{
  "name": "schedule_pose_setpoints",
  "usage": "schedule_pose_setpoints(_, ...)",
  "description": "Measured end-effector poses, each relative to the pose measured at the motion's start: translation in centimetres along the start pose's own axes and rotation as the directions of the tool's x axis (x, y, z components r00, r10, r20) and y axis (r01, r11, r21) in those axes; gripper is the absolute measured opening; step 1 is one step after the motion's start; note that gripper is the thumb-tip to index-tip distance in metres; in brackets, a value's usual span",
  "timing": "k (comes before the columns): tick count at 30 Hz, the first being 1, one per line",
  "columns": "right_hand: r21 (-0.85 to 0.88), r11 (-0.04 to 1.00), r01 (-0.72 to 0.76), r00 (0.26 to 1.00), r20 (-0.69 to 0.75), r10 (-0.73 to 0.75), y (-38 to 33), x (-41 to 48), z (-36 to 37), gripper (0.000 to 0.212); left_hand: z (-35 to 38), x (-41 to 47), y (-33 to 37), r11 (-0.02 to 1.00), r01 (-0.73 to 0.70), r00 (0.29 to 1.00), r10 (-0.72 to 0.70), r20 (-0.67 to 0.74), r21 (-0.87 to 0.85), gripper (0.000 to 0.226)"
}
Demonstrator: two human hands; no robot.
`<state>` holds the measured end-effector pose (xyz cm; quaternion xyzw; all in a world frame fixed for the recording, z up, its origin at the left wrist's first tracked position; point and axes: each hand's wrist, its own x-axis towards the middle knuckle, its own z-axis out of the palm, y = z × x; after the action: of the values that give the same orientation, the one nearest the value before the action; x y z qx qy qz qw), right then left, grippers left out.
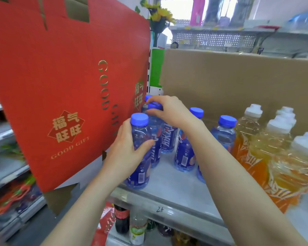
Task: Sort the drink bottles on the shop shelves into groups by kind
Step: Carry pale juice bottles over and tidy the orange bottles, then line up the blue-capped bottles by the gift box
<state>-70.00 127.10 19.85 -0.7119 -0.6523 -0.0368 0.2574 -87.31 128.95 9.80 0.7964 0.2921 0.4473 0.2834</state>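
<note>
Several blue-capped bottles with blue labels stand at the left of the grey shelf (174, 190). My left hand (126, 153) grips the body of the front blue bottle (139, 132), which stands on the shelf near its front edge. Just behind it, my right hand (169, 110) holds a second blue bottle (155, 119) by its cap. Two more blue bottles (184, 151) (225, 132) stand to the right. Orange drink bottles with white caps (274, 153) are grouped at the shelf's right end.
A large red gift carton (60, 86) leans at the left, close to the blue bottles. A brown cardboard box (238, 80) forms a wall behind the bottles. Below the shelf stand a dark cola bottle (122, 221) and a clear bottle (138, 228).
</note>
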Motion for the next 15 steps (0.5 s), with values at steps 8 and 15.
schedule_pose_setpoints(8,-0.266,0.956,-0.122,0.981,-0.178,0.076,1.8,-2.4,-1.9,0.044,0.2,0.0,-0.1,0.999,-0.022,1.000,0.022,-0.015,-0.028,0.058)
schedule_pose_setpoints(15,-0.216,0.910,-0.354,0.929,-0.193,0.315,4.4,-4.8,-1.5,0.032,0.2,0.2,-0.4,0.995,-0.019,1.000,0.019,-0.005,-0.102,0.053)
